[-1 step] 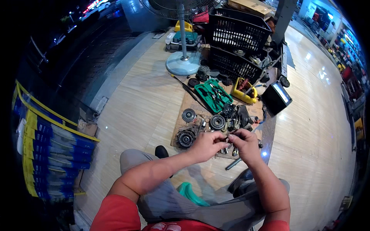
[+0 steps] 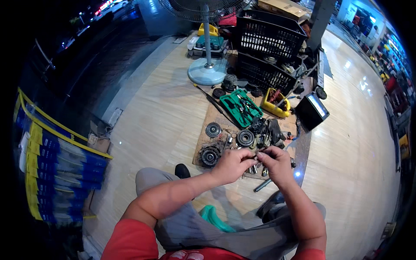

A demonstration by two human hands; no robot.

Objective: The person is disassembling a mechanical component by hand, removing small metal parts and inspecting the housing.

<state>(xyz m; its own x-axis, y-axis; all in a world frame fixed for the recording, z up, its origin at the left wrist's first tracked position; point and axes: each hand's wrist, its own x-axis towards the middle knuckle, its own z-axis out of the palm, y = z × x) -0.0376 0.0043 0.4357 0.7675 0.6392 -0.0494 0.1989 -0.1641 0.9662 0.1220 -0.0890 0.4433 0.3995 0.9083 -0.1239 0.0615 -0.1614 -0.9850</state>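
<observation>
Both hands met in front of the person, over the near edge of a flattened cardboard sheet laid on the tiled floor [image 2: 147,130]. The left hand [image 2: 236,164] had its thumb and fingers closed in a pinch, and the right hand [image 2: 276,162] was closed the same way just beside it; between them they seemed to grip one small part [image 2: 255,157], mostly covered by the fingertips, so its kind could not be told. Next to nothing had changed from the picture just before: the hands kept the same pose, and only the surroundings sat slightly farther right, as if the head had turned a little. That suggested a steady spell of close fingertip work, with no new piece taken up and nothing put down. On the cardboard sheet [image 2: 209,116], beyond the hands, lay a grooved metal wheel [image 2: 245,138] and a flat round disc [image 2: 213,129], with a dark ring-shaped housing [image 2: 210,156] near the left hand. Farther off stood an open green tool case [image 2: 241,108] and a yellow tub [image 2: 281,112], while a metal rod [image 2: 262,185] lay near the right wrist.
</observation>
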